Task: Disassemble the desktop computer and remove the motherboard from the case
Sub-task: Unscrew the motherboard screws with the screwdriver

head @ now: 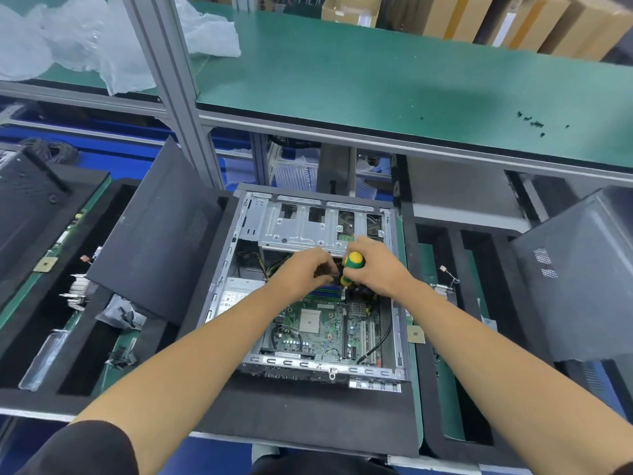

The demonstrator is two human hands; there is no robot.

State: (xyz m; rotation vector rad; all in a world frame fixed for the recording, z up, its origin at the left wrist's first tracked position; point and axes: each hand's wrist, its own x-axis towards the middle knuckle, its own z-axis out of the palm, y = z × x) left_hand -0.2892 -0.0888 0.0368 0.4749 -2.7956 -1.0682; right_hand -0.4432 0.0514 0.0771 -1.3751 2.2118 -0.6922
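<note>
Inside the open grey steel case (397,330), green motherboard (318,329) lies flat. Right hand (376,269) grips yellow-green screwdriver (352,264); left hand (301,272), fingers curled, pinches near its shaft. I judge board thin, fragile: lift by edges.

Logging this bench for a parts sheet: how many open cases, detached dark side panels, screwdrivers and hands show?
Open silver metal computer case: 1
Detached dark grey side panels: 2
Green-and-yellow-handled screwdriver: 1
Hands, left hand and right hand: 2
Total: 6
</note>
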